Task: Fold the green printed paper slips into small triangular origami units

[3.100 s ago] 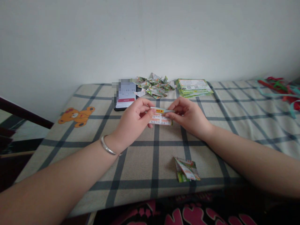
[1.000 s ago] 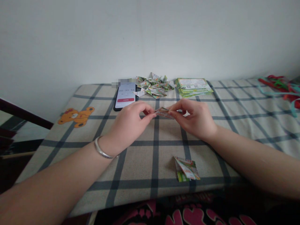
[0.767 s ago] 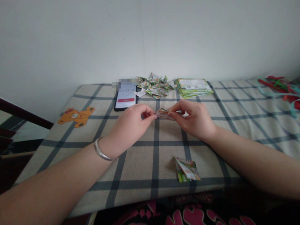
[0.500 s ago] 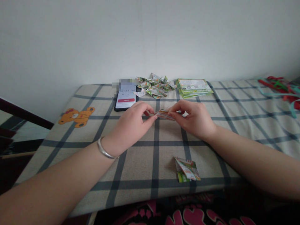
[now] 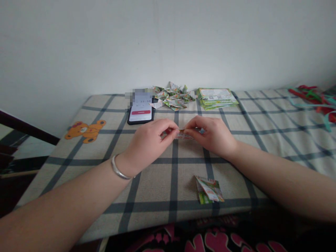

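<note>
Over the middle of the checked tablecloth (image 5: 157, 182), my left hand (image 5: 149, 143) and my right hand (image 5: 212, 134) pinch the two ends of a small folded paper slip (image 5: 182, 134). Both hands have their fingers closed on it, knuckles up, and most of the slip is hidden between the fingertips. A silver bangle (image 5: 118, 169) circles my left wrist. A folded paper piece (image 5: 209, 190) printed in green and white lies loose near the front edge, below my right hand.
At the back, by the wall, lie a phone (image 5: 141, 111) with a lit screen, a heap of folded paper pieces (image 5: 173, 98) and a stack of green flyers (image 5: 216, 97). Red and teal ribbons (image 5: 317, 101) lie at the far right. An orange bear (image 5: 85, 130) is printed at the left.
The slip showed its printed face 3 seconds ago; it is now folded narrow and mostly hidden in my fingertips. Both hands have dropped slightly toward the cloth and turned knuckles up.
</note>
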